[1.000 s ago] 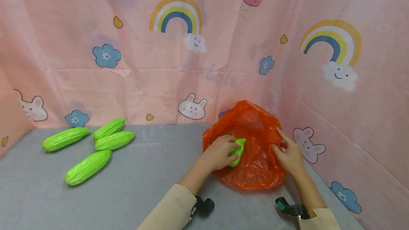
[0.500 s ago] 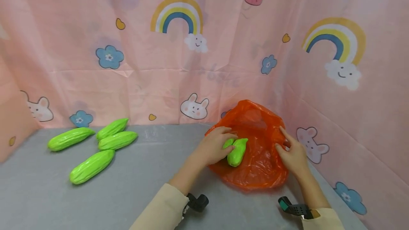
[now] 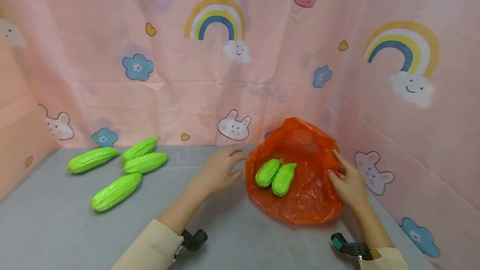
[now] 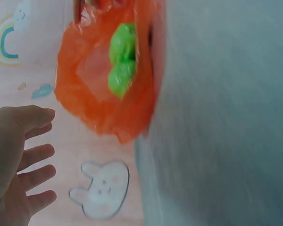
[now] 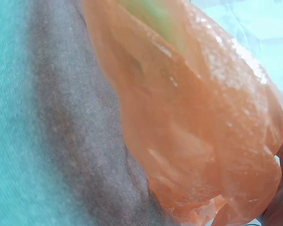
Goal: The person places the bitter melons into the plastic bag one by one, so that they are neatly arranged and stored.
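An orange plastic bag (image 3: 309,197) lies on its side with its mouth facing me. Inside, side by side, are two bright green ridged gourds (image 3: 283,179), blurred in the left wrist view. My right hand (image 3: 349,184) grips the bag's right rim between thumb and fingers. Just left of the bag is my left hand (image 3: 219,172), its fingers loosely spread and holding nothing; the left wrist view shows the fingers (image 4: 40,176) apart. In the right wrist view the bag (image 5: 188,136) fills most of the frame and hides most of the right hand.
Several similar green gourds (image 3: 117,192) lie grouped at the left of the grey table (image 3: 240,245). A pink printed curtain (image 3: 187,107) rises along the table's back edge and its right side.
My left hand has let go of a green gourd inside the bag and moved out to the left. My right hand still grips the rim. The head view has turned slightly left.
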Demonstrator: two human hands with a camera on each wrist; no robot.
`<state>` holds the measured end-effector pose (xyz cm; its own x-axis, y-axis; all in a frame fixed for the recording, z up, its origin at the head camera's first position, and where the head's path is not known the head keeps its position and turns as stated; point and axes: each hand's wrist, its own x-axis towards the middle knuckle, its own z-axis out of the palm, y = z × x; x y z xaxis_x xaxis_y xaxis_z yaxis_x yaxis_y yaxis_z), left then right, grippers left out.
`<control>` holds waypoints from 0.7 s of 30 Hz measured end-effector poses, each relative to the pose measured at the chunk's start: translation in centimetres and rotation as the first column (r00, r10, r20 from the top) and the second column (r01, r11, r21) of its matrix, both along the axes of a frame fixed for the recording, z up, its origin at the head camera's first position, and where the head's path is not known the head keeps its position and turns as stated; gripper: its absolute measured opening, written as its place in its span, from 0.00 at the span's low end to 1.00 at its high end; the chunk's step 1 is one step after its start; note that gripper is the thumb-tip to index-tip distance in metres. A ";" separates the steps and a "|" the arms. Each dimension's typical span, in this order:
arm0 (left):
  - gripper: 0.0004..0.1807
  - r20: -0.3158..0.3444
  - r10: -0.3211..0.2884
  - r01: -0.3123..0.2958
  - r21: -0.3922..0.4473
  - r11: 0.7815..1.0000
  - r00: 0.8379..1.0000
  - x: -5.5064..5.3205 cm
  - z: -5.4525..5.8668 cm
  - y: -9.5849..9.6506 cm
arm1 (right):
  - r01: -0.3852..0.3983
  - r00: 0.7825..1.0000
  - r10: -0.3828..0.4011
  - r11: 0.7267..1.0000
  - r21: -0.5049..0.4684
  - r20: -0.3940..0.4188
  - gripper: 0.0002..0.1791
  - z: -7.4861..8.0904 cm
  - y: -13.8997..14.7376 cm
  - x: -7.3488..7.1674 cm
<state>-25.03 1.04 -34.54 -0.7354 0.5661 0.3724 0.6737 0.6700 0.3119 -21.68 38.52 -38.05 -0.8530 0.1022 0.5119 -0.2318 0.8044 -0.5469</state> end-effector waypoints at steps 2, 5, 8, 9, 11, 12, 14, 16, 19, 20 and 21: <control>0.20 -0.013 0.017 -0.017 0.003 1.000 1.000 0.2 -0.1 -1.2 | 0.000 1.000 0.000 1.000 -0.002 0.003 0.35 0.0 0.0 0.0; 0.21 -0.050 0.037 -0.037 0.006 0.999 0.998 0.4 -0.5 -3.0 | 0.005 1.000 -0.005 1.000 0.006 0.013 0.34 0.2 -0.1 0.1; 0.22 -0.097 0.060 -0.061 -0.007 0.998 0.993 0.8 -0.8 -4.8 | 0.005 1.000 -0.005 1.000 0.009 0.021 0.34 0.3 -0.2 0.2; 0.22 -0.111 0.067 -0.068 -0.009 0.998 0.992 1.0 -1.0 -5.4 | 0.000 1.000 -0.001 1.000 0.009 0.024 0.34 0.2 -0.2 0.2; 0.23 -0.138 0.081 -0.083 -0.015 0.996 0.987 1.4 -1.2 -6.7 | -0.006 1.000 0.006 1.000 0.008 0.027 0.34 0.2 -0.2 0.2; 0.23 -0.155 0.090 -0.095 -0.024 0.995 0.984 1.6 -1.3 -7.4 | -0.009 1.000 0.009 1.000 0.006 0.029 0.34 0.2 -0.2 0.2; 0.23 -0.185 0.101 -0.108 -0.031 0.994 0.978 2.1 -1.5 -8.7 | -0.013 0.999 0.013 1.000 0.004 0.030 0.34 0.2 -0.2 0.2; 0.24 -0.212 0.120 -0.132 -0.042 0.990 0.970 2.7 -1.7 -10.1 | -0.009 0.999 0.009 1.000 0.007 0.031 0.34 0.2 -0.2 0.2; 0.24 -0.224 0.152 -0.168 -0.053 0.984 0.963 3.6 -1.7 -12.2 | -0.006 0.999 0.006 1.000 0.007 0.036 0.34 0.1 -0.2 0.2; 0.24 -0.222 0.167 -0.183 -0.054 0.982 0.961 3.9 -1.7 -12.9 | -0.006 0.999 0.006 1.000 0.007 0.039 0.34 0.1 -0.2 0.2; 0.25 -0.214 0.185 -0.201 -0.056 0.978 0.959 4.2 -1.6 -13.6 | -0.006 0.999 0.006 1.000 0.008 0.044 0.34 0.1 -0.2 0.2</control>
<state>-20.86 -12.61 -36.18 -0.7449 0.4534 0.4894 0.5735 0.8100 0.1225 -21.45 38.35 -37.96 -0.8751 0.0929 0.4750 -0.2126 0.8078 -0.5497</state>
